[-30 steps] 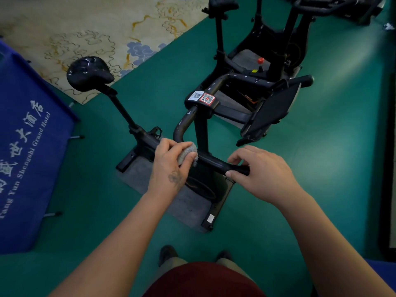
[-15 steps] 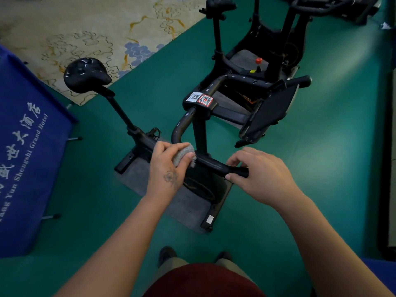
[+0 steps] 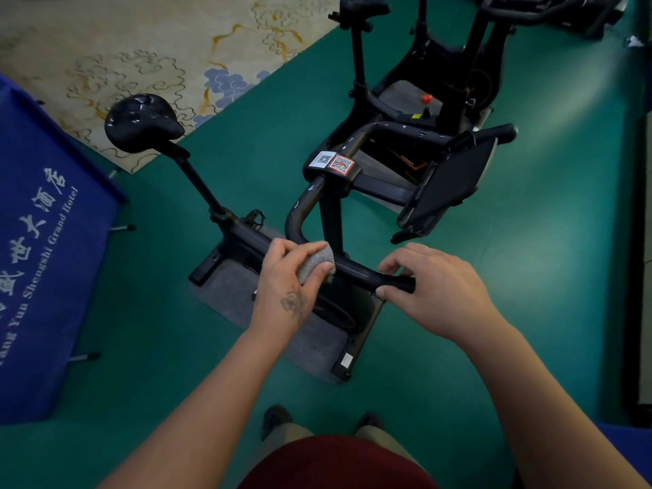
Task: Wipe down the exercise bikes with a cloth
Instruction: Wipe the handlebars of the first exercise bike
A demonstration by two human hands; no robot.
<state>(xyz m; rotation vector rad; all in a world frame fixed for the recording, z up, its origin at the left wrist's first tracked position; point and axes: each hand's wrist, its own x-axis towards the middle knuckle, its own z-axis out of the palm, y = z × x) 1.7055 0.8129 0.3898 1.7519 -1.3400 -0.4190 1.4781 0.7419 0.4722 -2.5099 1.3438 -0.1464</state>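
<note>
Little has shifted: left hand [image 3: 293, 287] still grips the nubby grey cloth [image 3: 315, 262] against the curved black handlebar [image 3: 356, 268], perhaps slightly further along. Right hand [image 3: 434, 287] keeps its fingers curled round the bar's end. Two exercise bikes [image 3: 331, 213] show clearly; a third is cut off above.

Blue banner [image 3: 53, 241]: "Yun Shengshi Grand Hotel".

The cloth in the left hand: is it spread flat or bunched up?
Bunched up. The grey cloth shows as a small wad pinched between the left hand's fingers and thumb, pressed against the black handlebar.
</note>
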